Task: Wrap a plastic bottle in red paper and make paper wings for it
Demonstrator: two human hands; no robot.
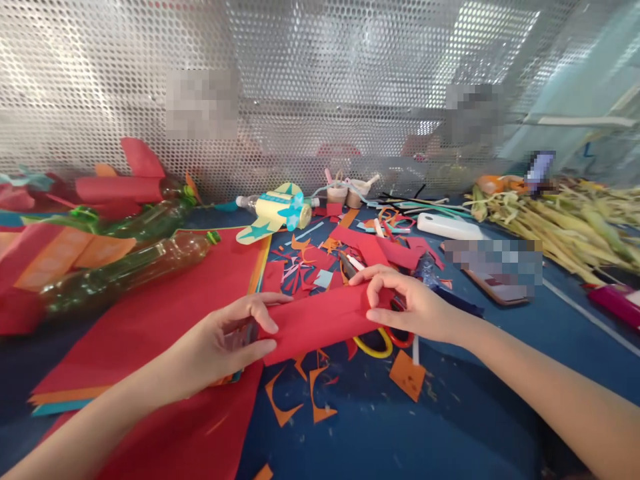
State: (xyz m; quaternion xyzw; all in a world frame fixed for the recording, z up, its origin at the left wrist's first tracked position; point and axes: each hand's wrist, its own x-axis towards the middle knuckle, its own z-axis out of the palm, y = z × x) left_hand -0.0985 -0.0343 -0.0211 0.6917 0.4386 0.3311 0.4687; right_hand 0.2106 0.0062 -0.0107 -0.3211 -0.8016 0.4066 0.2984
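Note:
Both my hands hold a piece of red paper, curved lengthwise like a roll, above the blue table. My left hand pinches its left end between thumb and fingers. Something clear and shiny shows inside that left palm, mostly hidden. My right hand grips the other end, the index finger curled toward the thumb. Beneath the roll lie scissors with yellow handles and another red-handled pair, their blades mostly covered. An orange paper square rests just below my right hand.
Stacked coloured paper sheets and green plastic bottles occupy the left. A bottle plane with blue stars stands behind. Orange scraps lie in front. A phone, a white case and dried husks are at right.

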